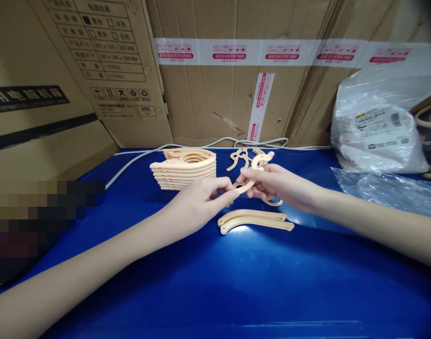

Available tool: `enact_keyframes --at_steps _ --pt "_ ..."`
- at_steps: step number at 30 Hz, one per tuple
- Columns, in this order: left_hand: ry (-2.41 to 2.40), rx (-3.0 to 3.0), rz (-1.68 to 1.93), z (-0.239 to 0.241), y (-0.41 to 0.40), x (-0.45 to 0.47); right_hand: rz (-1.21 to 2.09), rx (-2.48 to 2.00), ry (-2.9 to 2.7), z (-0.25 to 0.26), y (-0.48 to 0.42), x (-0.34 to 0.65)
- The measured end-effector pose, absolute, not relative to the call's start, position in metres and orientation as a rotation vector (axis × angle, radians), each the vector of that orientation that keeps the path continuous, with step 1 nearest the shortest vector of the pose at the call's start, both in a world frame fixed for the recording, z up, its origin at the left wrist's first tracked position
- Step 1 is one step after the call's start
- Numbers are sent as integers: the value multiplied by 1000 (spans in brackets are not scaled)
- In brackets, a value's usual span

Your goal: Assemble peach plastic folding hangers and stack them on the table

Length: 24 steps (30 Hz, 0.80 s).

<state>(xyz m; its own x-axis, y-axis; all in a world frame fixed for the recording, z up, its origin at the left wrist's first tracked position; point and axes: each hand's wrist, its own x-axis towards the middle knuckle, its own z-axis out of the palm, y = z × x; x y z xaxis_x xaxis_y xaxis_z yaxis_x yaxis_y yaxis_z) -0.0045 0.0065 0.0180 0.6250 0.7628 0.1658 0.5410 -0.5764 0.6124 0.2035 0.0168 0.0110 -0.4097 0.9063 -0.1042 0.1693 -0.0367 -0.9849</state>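
Both hands meet over a blue table (pixel 215 282). My left hand (pixel 201 200) and my right hand (pixel 275 183) pinch the same peach plastic hook piece (pixel 254 170), its curved hook end sticking up past my right fingers. Another peach piece (pixel 273 202) shows under my right hand. Just in front of the hands two curved peach arm pieces (pixel 254 220) lie side by side on the table. Behind my left hand stands a stack of assembled peach hangers (pixel 185 168). Loose hook pieces (pixel 238 157) lie behind my right hand.
Cardboard boxes (pixel 236 70) wall off the back and left. A white cable (pixel 201 147) runs along the table's far edge. A clear plastic bag with a barcode label (pixel 378 127) sits at the right, with crumpled clear film (pixel 388 190) before it.
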Motion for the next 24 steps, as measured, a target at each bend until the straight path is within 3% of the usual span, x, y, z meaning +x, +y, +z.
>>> enact_keyframes --at_steps 5,13,24 --pt "1083 2307 512 27 7 -4 1188 -1176 -1693 19 38 221" --pt "960 2319 306 23 11 -11 973 -1108 -2268 11 49 232" --pt "1234 2971 98 15 7 -13 318 -1040 -2602 5 49 230"
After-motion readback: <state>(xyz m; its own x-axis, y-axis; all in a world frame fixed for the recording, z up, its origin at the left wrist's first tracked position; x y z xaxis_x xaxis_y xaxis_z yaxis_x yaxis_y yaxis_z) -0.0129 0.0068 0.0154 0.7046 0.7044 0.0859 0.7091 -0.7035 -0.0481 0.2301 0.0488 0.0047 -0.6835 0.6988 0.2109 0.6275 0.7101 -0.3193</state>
